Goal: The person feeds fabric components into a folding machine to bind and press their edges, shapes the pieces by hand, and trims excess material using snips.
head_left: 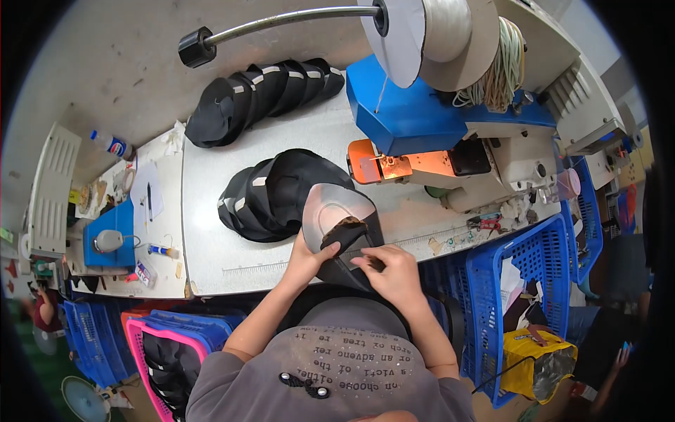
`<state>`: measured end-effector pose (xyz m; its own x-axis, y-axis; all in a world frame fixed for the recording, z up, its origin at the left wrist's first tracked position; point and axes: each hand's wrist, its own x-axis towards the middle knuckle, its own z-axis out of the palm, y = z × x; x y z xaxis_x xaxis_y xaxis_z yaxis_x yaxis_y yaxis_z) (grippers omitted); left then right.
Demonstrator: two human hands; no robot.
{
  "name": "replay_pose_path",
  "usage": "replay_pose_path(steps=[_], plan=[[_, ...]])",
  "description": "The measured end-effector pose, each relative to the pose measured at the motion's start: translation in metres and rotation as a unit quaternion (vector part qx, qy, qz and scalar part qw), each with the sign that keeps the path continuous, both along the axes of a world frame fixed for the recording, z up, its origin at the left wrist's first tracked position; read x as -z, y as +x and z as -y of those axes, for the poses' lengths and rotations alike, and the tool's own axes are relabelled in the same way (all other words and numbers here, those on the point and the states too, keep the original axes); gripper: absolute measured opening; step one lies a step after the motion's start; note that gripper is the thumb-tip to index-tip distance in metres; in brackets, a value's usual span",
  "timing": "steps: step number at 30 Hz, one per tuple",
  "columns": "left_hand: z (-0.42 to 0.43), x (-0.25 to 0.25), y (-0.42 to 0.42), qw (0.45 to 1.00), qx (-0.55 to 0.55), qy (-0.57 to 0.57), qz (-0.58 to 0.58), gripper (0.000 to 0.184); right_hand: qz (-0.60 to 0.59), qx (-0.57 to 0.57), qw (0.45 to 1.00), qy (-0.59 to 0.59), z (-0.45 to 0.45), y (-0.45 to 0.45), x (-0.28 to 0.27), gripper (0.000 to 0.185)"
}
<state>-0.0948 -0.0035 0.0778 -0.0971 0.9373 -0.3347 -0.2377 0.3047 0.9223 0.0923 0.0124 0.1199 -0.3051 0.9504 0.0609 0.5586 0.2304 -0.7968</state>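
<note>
My left hand (315, 259) is closed on a black sewn piece (371, 211), its thumb pressed on a dark flap. This piece has a pale, shiny curved panel and a patch of brown spotted pattern near the thumb. At its near right edge my right hand (395, 276) has thumb and fingers pinched together on the black material; the exact grip is partly hidden. Just beyond the left hand lies a nested stack of similar black pieces (264, 193) with white tags. A longer nested stack (256, 95) lies farther back on the white table (211, 264).
A blue sewing machine (404, 109) with a lit orange plate (365, 162) stands back right, under a large thread spool (446, 32). Blue crates (517, 246) stand on the right. A pink-rimmed crate (144, 366) holds black pieces at lower left. A bottle (112, 144) stands far left.
</note>
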Motion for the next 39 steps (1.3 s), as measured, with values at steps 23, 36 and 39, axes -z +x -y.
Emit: replay_pose_path(steps=[23, 36, 39], plan=[[-0.024, -0.002, 0.010, 0.993, -0.094, 0.023, 0.065, 0.051, -0.069, -0.014, 0.997, 0.029, -0.003, -0.016, 0.024, 0.028], [-0.028, -0.002, 0.015, 0.989, -0.133, 0.046, 0.049, 0.054, -0.056, 0.000, 0.996, 0.064, -0.007, -0.022, 0.033, 0.018], [-0.032, 0.003, 0.016, 0.985, -0.147, 0.053, 0.067, 0.052, 0.009, -0.019, 0.989, 0.144, -0.008, -0.021, 0.039, 0.022]])
